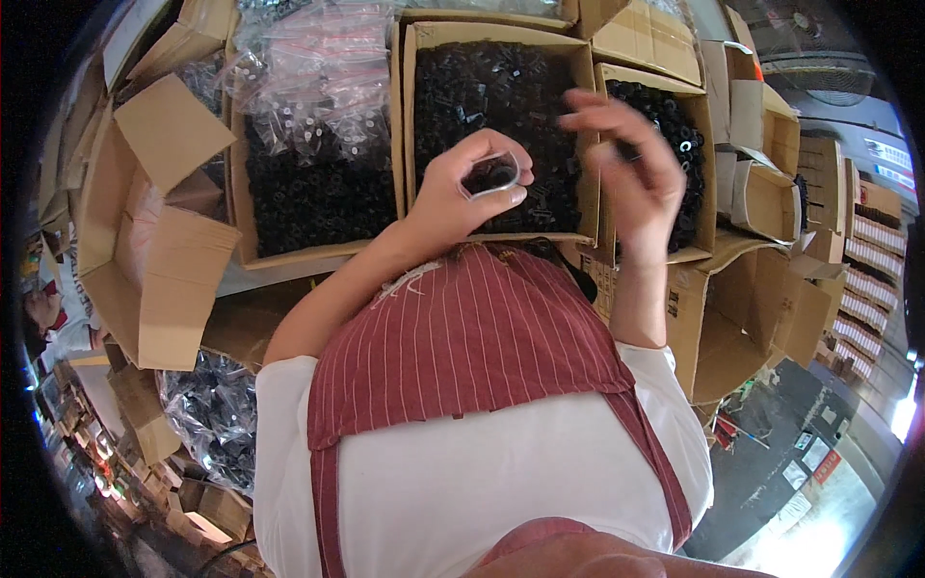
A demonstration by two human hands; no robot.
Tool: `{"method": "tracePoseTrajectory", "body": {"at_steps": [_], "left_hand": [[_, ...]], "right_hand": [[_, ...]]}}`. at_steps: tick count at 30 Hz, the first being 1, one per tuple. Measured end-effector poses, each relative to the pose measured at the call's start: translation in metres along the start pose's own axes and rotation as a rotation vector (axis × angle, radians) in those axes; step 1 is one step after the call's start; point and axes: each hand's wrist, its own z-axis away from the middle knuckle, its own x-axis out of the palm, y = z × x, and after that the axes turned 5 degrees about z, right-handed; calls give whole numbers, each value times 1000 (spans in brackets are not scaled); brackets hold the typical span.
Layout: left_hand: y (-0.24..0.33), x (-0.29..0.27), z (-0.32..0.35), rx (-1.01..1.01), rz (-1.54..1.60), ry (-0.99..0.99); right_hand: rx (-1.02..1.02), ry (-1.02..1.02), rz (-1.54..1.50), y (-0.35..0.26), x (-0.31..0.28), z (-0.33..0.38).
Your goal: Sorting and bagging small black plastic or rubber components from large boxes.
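My left hand (479,180) is closed round a clear plastic bag (468,183), its mouth held open and facing up; dark contents show inside. It is above the near half of a middle cardboard box (409,125) filled with small black plastic parts (491,82). To its right, my right hand (631,169) is raised over the wall between that box and the right-hand box. Motion smears its fingers, and a dark patch shows among them; whether that is a held part I cannot tell.
On the left, a box of black parts (318,193) has clear zip bags (318,67) piled on it. A narrower box (708,173) on the right holds black ring-shaped parts. Open cartons (178,289) flank both sides. A bag of dark parts (207,419) lies at lower left.
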Motion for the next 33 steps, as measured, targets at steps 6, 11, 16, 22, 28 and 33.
{"method": "tracePoseTrajectory", "body": {"at_steps": [6, 11, 16, 22, 28, 33], "left_hand": [[10, -5, -5, -37, 182, 124], [3, -4, -6, -87, 176, 143], [-2, -5, -6, -87, 125, 123], [0, -4, -6, -83, 113, 109], [-5, -10, -3, -65, 122, 143], [-4, -9, -4, -51, 139, 165]], "right_hand": [[527, 453, -614, 74, -93, 9], [651, 412, -210, 93, -112, 18], [549, 217, 733, 146, -125, 14], [483, -170, 1266, 175, -102, -7], [429, -253, 1249, 199, -101, -4], [367, -163, 1140, 207, -112, 4]]}}
